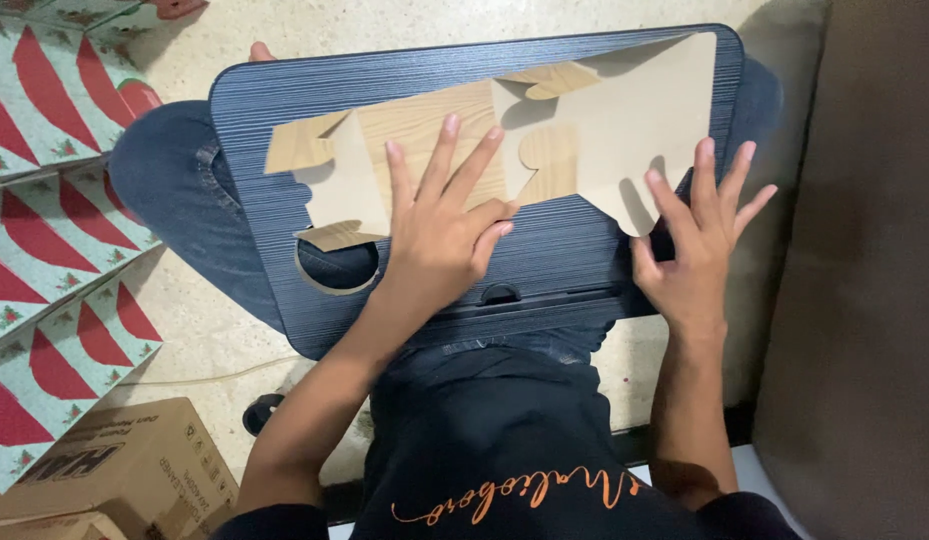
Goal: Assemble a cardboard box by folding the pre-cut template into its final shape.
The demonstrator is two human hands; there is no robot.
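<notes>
On the lap desk: one card blank (504, 150), flat and unfolded, spans the top from left to right
Blank: wood-grain print on one side, plain tan on the other; flaps at the left end (334, 185) and the large right panel (644, 120) are turned over to show tan
Left hand (439, 235): spread flat, palm down, fingers pressing the middle of the blank; it grips nothing
Right hand (699, 250): fingers splayed, tips on the lower edge of the right panel, thumb against the desk edge; it pins rather than clasps
Progress: judging by how it lies, folding looks barely begun; some flaps are creased over, but no wall stands and no sides are joined, so nearly all the shaping seems left
Count, work things: one blank, two hands, both on it
Lap desk (544, 265): one, dark blue with fine stripes, resting across the knees; one round cup hole (334, 270) at lower left, one slot and small handle notch along the near edge
Legs: jeans show under the desk
Left of the person: patterned red, white and green mats (44, 230) on the floor
Lower left: two brown cartons (134, 465), one only partly in view
Right: a dark cushion edge (864, 300)
</notes>
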